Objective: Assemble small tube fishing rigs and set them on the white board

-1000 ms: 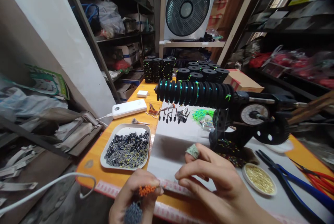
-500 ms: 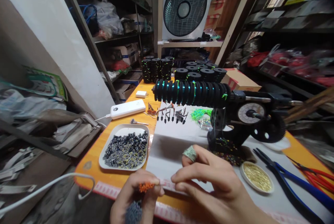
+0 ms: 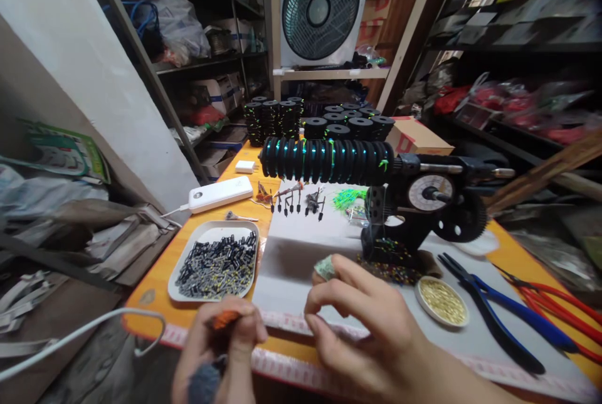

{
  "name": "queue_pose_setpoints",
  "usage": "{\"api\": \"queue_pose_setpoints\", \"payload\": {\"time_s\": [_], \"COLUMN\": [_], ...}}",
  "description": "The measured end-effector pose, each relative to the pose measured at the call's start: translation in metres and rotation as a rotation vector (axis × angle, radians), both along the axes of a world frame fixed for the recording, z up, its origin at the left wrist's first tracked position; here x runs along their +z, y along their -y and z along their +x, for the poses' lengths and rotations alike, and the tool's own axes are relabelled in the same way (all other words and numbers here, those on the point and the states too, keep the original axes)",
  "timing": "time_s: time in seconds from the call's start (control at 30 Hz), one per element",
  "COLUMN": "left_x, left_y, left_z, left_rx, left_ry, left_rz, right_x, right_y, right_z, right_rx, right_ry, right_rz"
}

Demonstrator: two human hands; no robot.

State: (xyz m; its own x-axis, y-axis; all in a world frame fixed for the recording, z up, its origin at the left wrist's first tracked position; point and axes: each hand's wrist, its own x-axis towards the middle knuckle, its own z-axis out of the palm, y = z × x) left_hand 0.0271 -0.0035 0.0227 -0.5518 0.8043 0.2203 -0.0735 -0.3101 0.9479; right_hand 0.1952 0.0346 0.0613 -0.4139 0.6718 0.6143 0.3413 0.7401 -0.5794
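My left hand (image 3: 226,347), low in the view, is closed around a bundle of thin pieces (image 3: 224,319). Orange ends stick out at the top, and a dark grey end shows under the palm. To its right my right hand (image 3: 367,322) hovers over the white paper, thumb and a finger pinched together. Whatever is between those tips is too small to make out. A greenish wrap (image 3: 324,268) covers one finger. Just beyond my left hand stands a white tray (image 3: 174,294) of small black and grey cylindrical parts (image 3: 219,266).
A black winding device (image 3: 329,161) carries a row of ribbed discs. Blue-handled pliers (image 3: 491,313), a dish of gold bits (image 3: 442,302) and red-handled tool (image 3: 555,310) lie right. Black spools (image 3: 337,131), a white power bank (image 3: 220,194) and small black-tipped pieces (image 3: 286,203) are farther back.
My hands have drawn apart, the left one moving left with the bundle. Earlier a thin piece showed between their fingertips. The whole view has shifted slightly.
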Motion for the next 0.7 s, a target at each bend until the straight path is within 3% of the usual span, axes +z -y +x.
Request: {"api": "queue_pose_setpoints", "payload": {"time_s": [0.1,0.13,0.27,0.33,0.47,0.57,0.7], "left_x": [0.0,-0.001,-0.003,-0.005,-0.006,-0.006,-0.003], "left_y": [-0.004,-0.006,-0.014,-0.018,-0.023,-0.021,-0.015], "left_z": [-0.024,-0.028,-0.028,-0.023,-0.019,-0.019,-0.013], "left_rx": [0.042,-0.001,-0.389,-0.497,-0.55,-0.519,-0.407], "left_ry": [-0.098,-0.163,-0.399,-0.449,-0.435,-0.448,-0.213], "left_rz": [-0.005,-0.058,-0.273,-0.297,-0.342,-0.288,-0.272], "right_x": [0.003,0.004,0.006,0.006,0.005,0.001,-0.004], "right_y": [-0.003,-0.004,-0.004,-0.004,-0.005,-0.005,-0.006], "right_z": [0.005,0.007,0.009,0.008,0.007,0.006,0.005], "right_rx": [-0.037,-0.029,0.012,0.007,-0.019,-0.033,-0.078], "right_ry": [-0.023,-0.03,-0.044,-0.027,0.034,-0.005,-0.109], "right_rz": [-0.013,-0.026,-0.121,-0.175,-0.237,-0.24,-0.224]}}
